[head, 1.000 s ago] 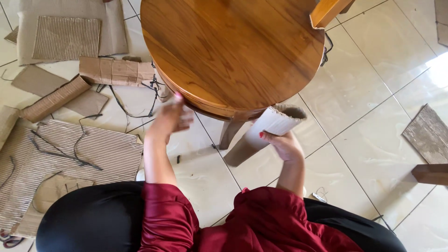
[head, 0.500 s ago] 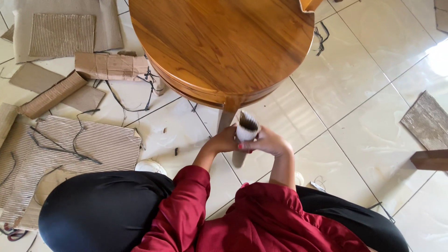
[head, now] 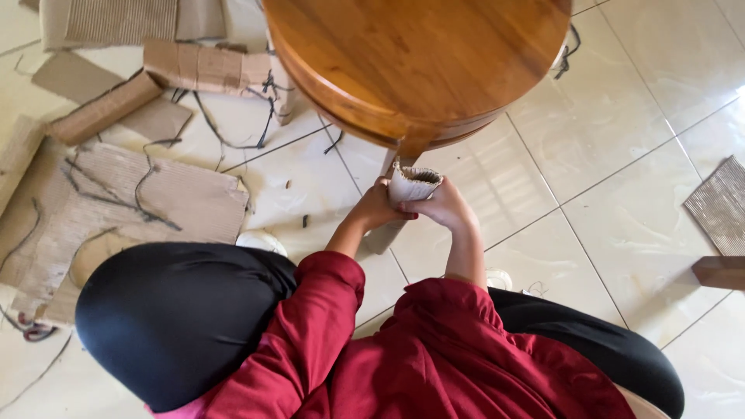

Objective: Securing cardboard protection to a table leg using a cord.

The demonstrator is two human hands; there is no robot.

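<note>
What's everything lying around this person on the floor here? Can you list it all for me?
Round wooden table: one, glossy brown, top centre.
Rolled corrugated cardboard tube: one, pale tan, below the table edge, gripped by both hands.
Flat corrugated cardboard sheets: several, brown, on the floor at left; one more at the right edge.
Black cords: several, across the cardboard and tiles.
Tiled floor: cream, glossy.
Left hand: on the tube.
Right hand: on the tube.

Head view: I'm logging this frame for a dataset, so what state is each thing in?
Cardboard roll: rolled into a tube, upright, open top, gripped by both hands.
Left hand: closed around the roll.
Right hand: closed around the roll.
Round wooden table: standing, top bare.
Corrugated cardboard sheet: flat on the floor, black cords across it.
Folded cardboard strip: lying on the floor.
</note>
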